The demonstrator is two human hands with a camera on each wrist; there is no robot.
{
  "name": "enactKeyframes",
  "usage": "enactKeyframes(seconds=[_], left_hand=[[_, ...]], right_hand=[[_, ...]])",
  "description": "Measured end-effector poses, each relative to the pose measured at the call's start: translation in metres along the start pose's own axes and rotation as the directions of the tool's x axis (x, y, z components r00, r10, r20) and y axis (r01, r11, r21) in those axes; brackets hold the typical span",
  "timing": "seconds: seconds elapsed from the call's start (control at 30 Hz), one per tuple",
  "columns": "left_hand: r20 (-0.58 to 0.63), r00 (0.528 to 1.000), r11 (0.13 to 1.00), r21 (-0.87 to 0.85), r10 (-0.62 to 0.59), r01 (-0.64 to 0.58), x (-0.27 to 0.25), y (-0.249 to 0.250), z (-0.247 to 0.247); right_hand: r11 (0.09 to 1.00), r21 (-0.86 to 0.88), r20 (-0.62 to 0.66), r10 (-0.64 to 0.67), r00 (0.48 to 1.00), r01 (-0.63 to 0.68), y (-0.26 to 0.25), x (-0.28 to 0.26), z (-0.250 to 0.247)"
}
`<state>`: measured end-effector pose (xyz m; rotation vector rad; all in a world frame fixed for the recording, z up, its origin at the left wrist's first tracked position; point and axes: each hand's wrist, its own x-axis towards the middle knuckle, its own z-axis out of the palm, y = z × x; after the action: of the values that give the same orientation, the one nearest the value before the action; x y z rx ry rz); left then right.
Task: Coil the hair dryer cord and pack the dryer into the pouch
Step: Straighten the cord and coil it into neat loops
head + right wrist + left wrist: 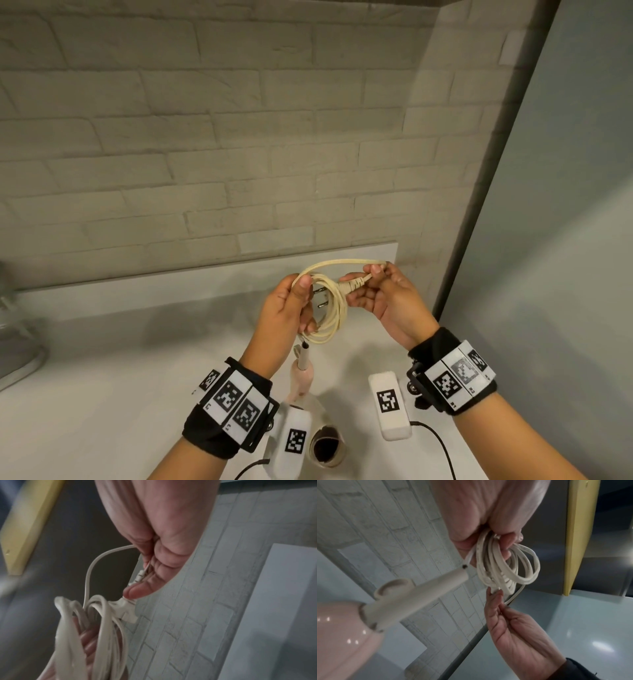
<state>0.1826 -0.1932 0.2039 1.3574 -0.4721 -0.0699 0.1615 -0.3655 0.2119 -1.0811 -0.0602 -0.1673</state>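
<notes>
My left hand (291, 308) grips a bundle of cream cord loops (334, 315), held up above the counter. The same coil (510, 568) hangs from its curled fingers in the left wrist view. My right hand (376, 291) pinches the cord just behind the plug (349, 285), whose two metal prongs point left through the loops. The plug (126, 609) lies against the coil (101, 635) in the right wrist view. The pink hair dryer (301, 380) dangles below the left hand by its cream cord sleeve (426, 591). No pouch is visible.
A white counter (120, 377) runs under my hands, backed by a pale brick wall (205, 137). A grey panel (548, 240) closes the right side. A grey object (17, 335) sits at the far left. A dark round opening (325, 448) lies near my wrists.
</notes>
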Motion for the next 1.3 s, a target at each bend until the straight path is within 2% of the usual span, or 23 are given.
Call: enactKeyframes(seconds=[0.1, 0.23, 0.4, 0.53, 0.63, 0.7, 0.77, 0.83, 0.97, 1.13, 1.2, 1.3], left_hand=[[-0.042, 0.999, 1.0, 0.025, -0.012, 0.014, 0.003, 0.0, -0.003], [-0.032, 0.999, 0.999, 0.031, -0.021, 0.022, 0.005, 0.003, -0.003], [-0.018, 1.0, 0.998, 0.06, -0.019, 0.021, 0.006, 0.006, 0.003], [0.025, 1.0, 0.983, 0.182, 0.013, -0.017, 0.007, 0.008, 0.005], [0.094, 0.994, 0.959, 0.272, 0.049, -0.073, 0.006, 0.008, 0.007], [0.11, 0.993, 0.957, 0.285, 0.029, -0.059, 0.007, 0.005, 0.009], [0.059, 0.998, 0.97, 0.244, -0.02, 0.005, 0.009, 0.004, 0.01], [-0.036, 0.997, 0.982, 0.177, -0.063, 0.068, 0.013, 0.004, 0.006], [-0.159, 0.986, 0.982, 0.173, -0.044, 0.071, 0.022, 0.001, 0.0], [-0.23, 0.973, 0.987, 0.154, -0.007, 0.044, 0.026, -0.004, 0.005], [-0.242, 0.97, 0.987, 0.154, -0.011, 0.05, 0.026, -0.005, 0.006], [-0.22, 0.975, 0.982, 0.18, -0.017, 0.058, 0.026, -0.005, 0.006]], right_hand=[[1.0, -0.002, -0.005, 0.006, 1.0, -0.006, 0.006, 0.003, 0.001], [0.999, -0.046, -0.032, 0.004, 0.999, -0.005, 0.016, 0.003, 0.003], [1.0, 0.021, -0.036, 0.018, 0.999, -0.017, 0.021, 0.004, 0.004], [0.997, 0.082, -0.042, 0.004, 0.999, -0.001, 0.016, 0.005, 0.007], [0.99, 0.096, -0.032, 0.109, 0.994, -0.105, 0.018, 0.01, 0.011], [0.971, 0.061, 0.065, 0.226, 0.972, -0.229, 0.02, 0.013, 0.019], [0.958, 0.025, 0.141, 0.278, 0.95, -0.284, 0.022, 0.014, 0.024], [0.961, -0.022, 0.198, 0.273, 0.941, -0.274, 0.023, 0.016, 0.022], [0.961, -0.089, 0.344, 0.276, 0.898, -0.261, 0.024, 0.011, 0.014], [0.964, 0.002, 0.35, 0.25, 0.903, -0.267, 0.03, 0.008, 0.006], [0.965, -0.033, 0.36, 0.253, 0.898, -0.259, 0.03, 0.005, 0.006], [0.972, -0.132, 0.282, 0.226, 0.932, -0.196, 0.027, 0.004, 0.01]])
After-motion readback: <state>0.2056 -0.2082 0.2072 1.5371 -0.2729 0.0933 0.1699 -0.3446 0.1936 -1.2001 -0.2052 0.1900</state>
